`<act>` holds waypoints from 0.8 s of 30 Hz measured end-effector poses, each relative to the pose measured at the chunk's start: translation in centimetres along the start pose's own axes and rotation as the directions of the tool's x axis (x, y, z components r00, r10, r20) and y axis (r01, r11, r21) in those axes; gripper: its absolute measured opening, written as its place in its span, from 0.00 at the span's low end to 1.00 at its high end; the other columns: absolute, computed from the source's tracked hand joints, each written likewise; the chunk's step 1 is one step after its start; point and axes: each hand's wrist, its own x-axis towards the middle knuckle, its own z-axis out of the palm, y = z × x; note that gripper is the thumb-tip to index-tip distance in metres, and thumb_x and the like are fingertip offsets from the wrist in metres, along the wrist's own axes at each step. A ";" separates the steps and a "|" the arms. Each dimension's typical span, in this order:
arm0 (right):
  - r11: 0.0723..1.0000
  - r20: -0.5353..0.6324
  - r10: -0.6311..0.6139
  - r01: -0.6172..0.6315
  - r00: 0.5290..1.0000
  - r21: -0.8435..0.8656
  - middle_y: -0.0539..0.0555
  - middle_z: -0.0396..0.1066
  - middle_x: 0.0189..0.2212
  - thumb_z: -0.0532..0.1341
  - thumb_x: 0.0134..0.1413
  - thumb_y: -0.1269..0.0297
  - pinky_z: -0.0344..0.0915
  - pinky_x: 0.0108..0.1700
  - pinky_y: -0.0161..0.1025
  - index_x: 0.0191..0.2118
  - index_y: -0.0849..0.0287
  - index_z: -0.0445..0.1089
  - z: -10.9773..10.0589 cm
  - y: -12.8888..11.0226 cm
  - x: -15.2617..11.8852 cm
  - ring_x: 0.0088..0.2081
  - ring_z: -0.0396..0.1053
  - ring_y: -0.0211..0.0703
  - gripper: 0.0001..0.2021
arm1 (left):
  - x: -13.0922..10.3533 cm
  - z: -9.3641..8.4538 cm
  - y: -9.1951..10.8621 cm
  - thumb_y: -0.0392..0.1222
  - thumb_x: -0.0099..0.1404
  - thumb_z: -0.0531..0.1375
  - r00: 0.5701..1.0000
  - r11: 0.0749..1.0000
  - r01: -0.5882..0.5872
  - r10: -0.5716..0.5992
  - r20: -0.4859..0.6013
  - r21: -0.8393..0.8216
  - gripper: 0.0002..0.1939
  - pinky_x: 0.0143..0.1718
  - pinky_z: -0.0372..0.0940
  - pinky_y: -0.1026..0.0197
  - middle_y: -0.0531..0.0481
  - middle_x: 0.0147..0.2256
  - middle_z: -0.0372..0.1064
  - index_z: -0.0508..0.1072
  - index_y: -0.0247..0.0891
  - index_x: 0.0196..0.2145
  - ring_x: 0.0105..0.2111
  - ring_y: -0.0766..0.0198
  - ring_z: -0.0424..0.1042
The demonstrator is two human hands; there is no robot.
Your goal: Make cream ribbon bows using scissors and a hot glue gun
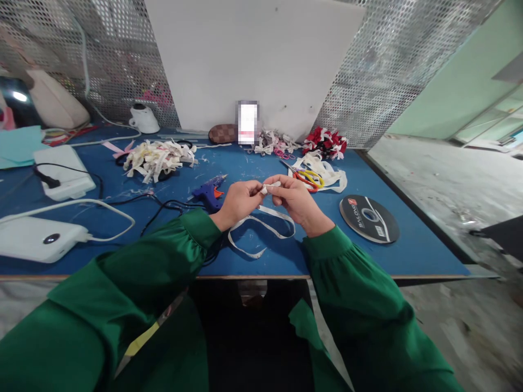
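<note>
Between my two hands, above the middle of the blue table, a white ribbon (271, 188) is pinched and partly folded. My left hand (242, 200) grips its left part with thumb and fingers. On the other side, my right hand (295, 198) pinches the right part. A loose length of white ribbon (261, 220) curves on the table below the hands. Just left of my left hand lies a blue glue gun (209, 192) with an orange trigger.
Scissors (309, 179) lie on white ribbon at right, near a ribbon spool (369, 218). Bow piles (157, 158) and red-black bows (324, 142) stand farther back. A lit phone (247, 122) leans on the white board. A power strip (65, 171) and power bank (41, 238) are left.
</note>
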 end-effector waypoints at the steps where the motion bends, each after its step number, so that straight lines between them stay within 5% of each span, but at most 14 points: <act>1: 0.999 -0.015 0.014 -0.013 1.000 0.040 0.45 0.69 0.22 0.72 0.41 0.61 0.50 0.21 0.31 0.34 0.60 0.74 0.0 0.1 0.1 0.19 0.57 0.27 0.13 | 0.0 0.0 0.0 0.45 0.65 0.58 1.000 1.000 -0.001 0.001 0.001 0.000 0.12 0.25 0.60 0.66 0.52 0.21 0.72 0.74 0.36 0.28 0.21 0.67 0.70; 5: 0.989 -0.043 0.050 -0.044 0.998 0.138 0.45 0.71 0.25 0.72 0.40 0.62 0.50 0.21 0.30 0.36 0.59 0.77 0.0 0.4 0.2 0.18 0.54 0.25 0.14 | 0.1 -0.1 0.0 0.47 0.65 0.59 1.000 0.999 0.007 -0.007 -0.004 -0.041 0.13 0.25 0.61 0.66 0.53 0.21 0.72 0.73 0.36 0.26 0.21 0.67 0.70; 10: 0.994 -0.097 -0.107 0.106 0.989 -0.018 0.47 0.70 0.22 0.70 0.44 0.63 0.50 0.20 0.31 0.34 0.60 0.78 0.0 -0.1 0.1 0.18 0.58 0.28 0.10 | 0.2 0.1 0.0 0.51 0.64 0.61 0.999 0.980 0.054 -0.051 0.019 -0.193 0.15 0.25 0.64 0.66 0.53 0.20 0.71 0.72 0.36 0.27 0.20 0.67 0.70; 16: 0.947 0.038 0.142 -0.147 0.989 0.285 0.45 0.71 0.25 0.73 0.39 0.65 0.50 0.19 0.28 0.35 0.60 0.78 -0.2 0.1 0.2 0.17 0.50 0.22 0.13 | 0.4 0.1 0.0 0.53 0.62 0.64 0.998 0.959 0.057 -0.051 0.029 -0.279 0.17 0.25 0.64 0.66 0.54 0.19 0.69 0.73 0.35 0.28 0.19 0.68 0.68; 24: 0.993 -0.111 -0.002 0.015 0.994 0.117 0.48 0.75 0.28 0.72 0.43 0.60 0.49 0.19 0.31 0.37 0.59 0.79 0.4 0.4 0.1 0.18 0.56 0.26 0.14 | 0.3 -0.2 0.1 0.56 0.62 0.64 0.998 0.976 0.058 -0.051 0.038 -0.210 0.18 0.25 0.63 0.65 0.53 0.20 0.70 0.75 0.35 0.31 0.20 0.66 0.69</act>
